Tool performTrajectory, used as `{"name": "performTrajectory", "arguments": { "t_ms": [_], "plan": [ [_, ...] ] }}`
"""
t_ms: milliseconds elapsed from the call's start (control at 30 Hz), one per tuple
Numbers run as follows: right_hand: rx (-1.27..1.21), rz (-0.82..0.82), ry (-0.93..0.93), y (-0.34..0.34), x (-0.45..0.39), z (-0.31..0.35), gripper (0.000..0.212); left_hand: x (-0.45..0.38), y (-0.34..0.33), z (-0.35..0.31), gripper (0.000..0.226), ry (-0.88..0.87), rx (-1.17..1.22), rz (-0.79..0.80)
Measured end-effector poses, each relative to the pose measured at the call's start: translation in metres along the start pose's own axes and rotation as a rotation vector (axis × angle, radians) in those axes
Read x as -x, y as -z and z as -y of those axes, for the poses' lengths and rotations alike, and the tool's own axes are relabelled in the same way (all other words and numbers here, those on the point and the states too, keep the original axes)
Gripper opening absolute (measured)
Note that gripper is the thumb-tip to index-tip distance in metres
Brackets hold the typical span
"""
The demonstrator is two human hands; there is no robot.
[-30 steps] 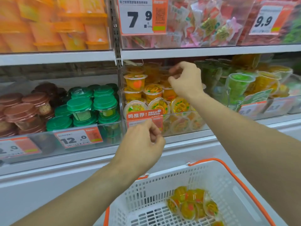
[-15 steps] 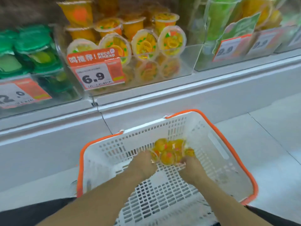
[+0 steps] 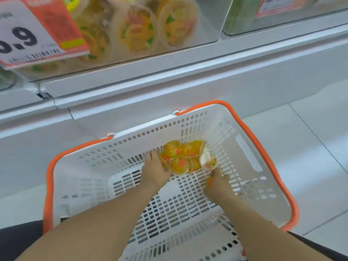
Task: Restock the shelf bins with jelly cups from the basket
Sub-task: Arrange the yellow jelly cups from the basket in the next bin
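Against the far wall of the white basket [image 3: 222, 129], toward its right corner, a cluster of jelly cups [image 3: 180, 157] is lying on the perforated floor; the basket has an orange rim and is otherwise bare. One cup in the cluster is tilting on its side at the right edge, lid facing out. Above, behind the clear front of the shelf bin [image 3: 203, 32], more orange jelly cups are sitting stacked on their sides, lids toward the aisle. A second clear bin [image 3: 244, 17] is standing just right of it, contents blurred.

The left hand [image 3: 155, 172] is reaching into the basket, fingers curling around the left side of the cluster and gripping a cup there. The right hand [image 3: 216, 183] is sitting just below the tilted cup, fingers curling around something orange; the object itself is mostly hidden. The two hands are apart, one at each side of the cluster.

A price tag [image 3: 37, 29], white and orange, is hanging at the front left corner of the shelf bin. The basket is resting beside the white shelf base [image 3: 169, 95], and the pale tiled floor [image 3: 310, 144] is showing to the right.
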State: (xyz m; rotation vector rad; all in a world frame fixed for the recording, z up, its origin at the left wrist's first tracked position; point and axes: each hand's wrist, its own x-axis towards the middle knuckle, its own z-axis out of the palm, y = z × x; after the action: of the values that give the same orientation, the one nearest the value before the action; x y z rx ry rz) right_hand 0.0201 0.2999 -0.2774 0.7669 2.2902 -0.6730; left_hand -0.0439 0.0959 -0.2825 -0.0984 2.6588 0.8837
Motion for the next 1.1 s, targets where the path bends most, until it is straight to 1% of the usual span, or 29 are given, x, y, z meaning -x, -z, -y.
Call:
{"name": "performTrajectory", "arguments": {
  "t_ms": [33,67,133,233,300,333,400,467,500,567,600,633,700,733,767,800,833,867,900,967,1000,1067,1100],
  "plan": [
    [0.007,-0.001,-0.019,-0.001,0.000,-0.001,0.042,-0.001,-0.004,0.001,0.073,0.008,0.028,-0.010],
    [0.033,0.009,-0.035,-0.002,-0.001,-0.002,0.046,-0.002,-0.008,0.001,0.070,0.008,0.045,-0.020],
    [0.090,0.030,-0.051,-0.003,0.000,-0.004,0.059,-0.002,-0.014,0.000,0.062,0.006,0.059,-0.062],
    [0.151,0.043,-0.007,-0.002,0.004,-0.002,0.066,-0.002,-0.020,-0.003,0.048,0.030,0.083,-0.140],
    [0.185,0.111,0.006,-0.002,0.006,0.000,0.072,0.001,-0.021,-0.006,0.040,0.085,0.135,-0.138],
    [0.164,0.178,-0.010,-0.002,0.009,0.001,0.070,0.003,-0.021,-0.007,0.037,0.125,0.161,-0.125],
    [0.053,0.372,-0.059,-0.001,0.016,0.006,0.063,0.006,-0.019,-0.004,0.037,0.174,0.203,-0.120],
    [-0.052,0.572,-0.087,0.000,0.024,0.011,0.069,0.010,-0.019,0.000,0.041,0.194,0.231,-0.124],
    [-0.094,0.649,-0.092,0.001,0.028,0.013,0.070,0.012,-0.018,0.003,0.044,0.205,0.247,-0.133],
    [-0.195,0.728,-0.100,0.008,0.035,0.018,0.068,0.017,-0.013,0.006,0.054,0.318,0.304,-0.087],
    [-0.267,0.733,-0.102,0.013,0.038,0.021,0.069,0.020,-0.010,0.009,0.059,0.418,0.329,-0.028],
    [-0.358,0.730,-0.101,0.019,0.043,0.024,0.069,0.024,-0.006,0.012,0.058,0.516,0.363,0.040],
    [-0.554,0.700,-0.094,0.034,0.053,0.034,0.067,0.030,0.009,0.019,0.037,0.700,0.545,0.279],
    [-0.624,0.668,-0.071,0.042,0.059,0.040,0.064,0.034,0.019,0.022,0.028,0.749,0.648,0.458],
    [-0.655,0.631,-0.029,0.051,0.065,0.047,0.061,0.042,0.033,0.021,0.023,0.750,0.713,0.639],
    [-0.651,0.591,0.028,0.061,0.071,0.054,0.057,0.049,0.048,0.019,0.022,0.705,0.746,0.778],
    [-0.615,0.555,0.099,0.073,0.079,0.063,0.052,0.054,0.063,0.017,0.027,0.653,0.744,0.869],
    [-0.573,0.529,0.170,0.084,0.088,0.072,0.046,0.060,0.079,0.011,0.032,0.611,0.710,0.911],
    [-0.529,0.513,0.231,0.097,0.097,0.081,0.039,0.066,0.098,0.003,0.034,0.585,0.698,0.919],
    [-0.461,0.479,0.312,0.123,0.119,0.100,0.025,0.075,0.132,-0.014,0.036,0.533,0.778,0.923],
    [-0.437,0.450,0.342,0.135,0.129,0.110,0.027,0.077,0.149,-0.023,0.038,0.489,0.849,0.927],
    [-0.389,0.384,0.412,0.158,0.150,0.131,0.045,0.080,0.182,-0.042,0.046,0.383,0.982,0.926],
    [-0.361,0.357,0.457,0.169,0.161,0.144,0.050,0.082,0.198,-0.052,0.049,0.343,1.057,0.917]
  ]
}}
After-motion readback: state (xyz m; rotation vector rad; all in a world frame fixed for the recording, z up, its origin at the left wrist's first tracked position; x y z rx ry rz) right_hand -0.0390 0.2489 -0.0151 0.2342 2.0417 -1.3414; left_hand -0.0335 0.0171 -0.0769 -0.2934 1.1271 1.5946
